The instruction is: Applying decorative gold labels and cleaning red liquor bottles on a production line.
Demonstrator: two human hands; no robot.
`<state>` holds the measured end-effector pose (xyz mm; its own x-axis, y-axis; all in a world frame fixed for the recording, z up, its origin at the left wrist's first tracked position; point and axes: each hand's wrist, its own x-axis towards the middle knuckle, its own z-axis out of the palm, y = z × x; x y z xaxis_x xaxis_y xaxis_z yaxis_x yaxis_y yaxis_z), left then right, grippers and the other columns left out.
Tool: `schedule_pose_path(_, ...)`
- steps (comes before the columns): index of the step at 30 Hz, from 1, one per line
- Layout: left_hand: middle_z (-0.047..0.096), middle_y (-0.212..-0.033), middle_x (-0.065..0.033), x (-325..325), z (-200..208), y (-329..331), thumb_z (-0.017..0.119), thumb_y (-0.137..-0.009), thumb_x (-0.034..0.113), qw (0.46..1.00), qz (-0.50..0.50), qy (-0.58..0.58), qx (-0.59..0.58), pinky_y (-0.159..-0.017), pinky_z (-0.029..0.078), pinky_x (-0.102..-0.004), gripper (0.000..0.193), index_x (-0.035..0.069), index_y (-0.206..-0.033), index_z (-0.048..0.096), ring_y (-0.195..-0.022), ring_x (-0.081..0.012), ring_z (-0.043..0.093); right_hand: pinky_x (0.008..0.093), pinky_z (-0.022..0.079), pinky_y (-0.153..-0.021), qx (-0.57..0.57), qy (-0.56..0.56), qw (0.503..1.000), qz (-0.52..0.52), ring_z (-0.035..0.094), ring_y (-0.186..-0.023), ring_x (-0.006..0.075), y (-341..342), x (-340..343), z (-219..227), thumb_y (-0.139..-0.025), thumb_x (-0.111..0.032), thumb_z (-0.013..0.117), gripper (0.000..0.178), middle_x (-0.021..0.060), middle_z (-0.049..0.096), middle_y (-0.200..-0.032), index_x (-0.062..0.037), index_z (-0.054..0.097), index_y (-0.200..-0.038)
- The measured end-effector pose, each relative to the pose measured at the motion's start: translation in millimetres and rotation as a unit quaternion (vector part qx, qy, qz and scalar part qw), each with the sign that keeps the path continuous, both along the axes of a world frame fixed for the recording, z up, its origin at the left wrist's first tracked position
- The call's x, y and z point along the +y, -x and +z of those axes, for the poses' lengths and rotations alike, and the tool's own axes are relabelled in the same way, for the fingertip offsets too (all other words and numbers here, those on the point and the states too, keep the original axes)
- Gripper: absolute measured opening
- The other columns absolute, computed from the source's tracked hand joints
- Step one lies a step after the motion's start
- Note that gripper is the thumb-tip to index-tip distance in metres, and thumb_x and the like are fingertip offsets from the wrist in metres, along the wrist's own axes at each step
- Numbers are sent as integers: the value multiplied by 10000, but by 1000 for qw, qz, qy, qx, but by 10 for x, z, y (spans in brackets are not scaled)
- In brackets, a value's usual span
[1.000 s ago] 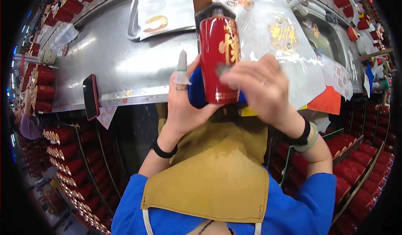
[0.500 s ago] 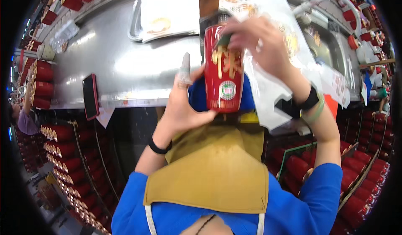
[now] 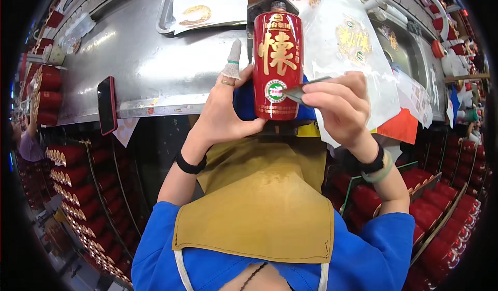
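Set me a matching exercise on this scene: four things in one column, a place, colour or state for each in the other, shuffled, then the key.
1. Bottle
2. Phone
3. Right hand
4. Apron

A. Plain mustard-yellow
B. Pinching a flat dark tool
C. At the near edge of the metal bench
D. Glossy red and gold

Pairs: 1-D, 2-C, 3-B, 4-A

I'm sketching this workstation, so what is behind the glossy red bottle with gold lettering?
Blue material of unclear kind shows past both lower sides of the glossy red bottle. Whatever lies directly behind the bottle is covered by it and cannot be seen.
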<state>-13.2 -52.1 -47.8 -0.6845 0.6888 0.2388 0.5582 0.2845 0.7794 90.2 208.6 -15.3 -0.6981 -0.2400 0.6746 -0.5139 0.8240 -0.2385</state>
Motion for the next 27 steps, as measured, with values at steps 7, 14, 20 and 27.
schedule_pose_path(7, 515, -1438, -253, 147, 39, -39, 905, -683, 243, 996, -10, -45, -71, -1131, 424, -468, 1033, -48, -1514, 365, -1328, -401, 524, 320, 487, -757, -86, 106, 984, 111, 632, -790, 180, -44, -159, 83, -733, -20, 786, 307, -3, 765, -968, -118, 769, -1022)
schedule_pose_path(14, 483, -1519, -189, 245, 310, -115, 829, -854, 215, 932, 15, -130, -337, -1190, 353, -415, 1099, -26, -1645, 106, -1382, -264, 497, 330, 514, -753, -60, 288, 950, -103, 644, -828, 237, 22, 80, -200, -783, 138, 759, 286, 89, 733, -947, -29, 697, -1007)
schedule_pose_path(20, 511, -1450, -177, 317, 308, -212, 826, -879, 184, 957, 24, -64, -280, -1150, 408, -411, 1032, -36, -1616, 138, -1349, -237, 513, 317, 530, -731, -32, 282, 956, -73, 652, -860, 230, 26, -4, 10, -774, 127, 775, 297, 91, 731, -959, -26, 700, -1017)
schedule_pose_path(27, 541, -1428, -236, 292, 145, -186, 959, -671, 188, 987, 39, -63, -142, -1113, 453, -427, 1177, -59, -1578, 251, -1309, -345, 569, 320, 470, -785, -69, 48, 996, -11, 663, -812, 177, -165, -71, -210, -773, -54, 732, 198, 21, 756, -944, -122, 785, -951)
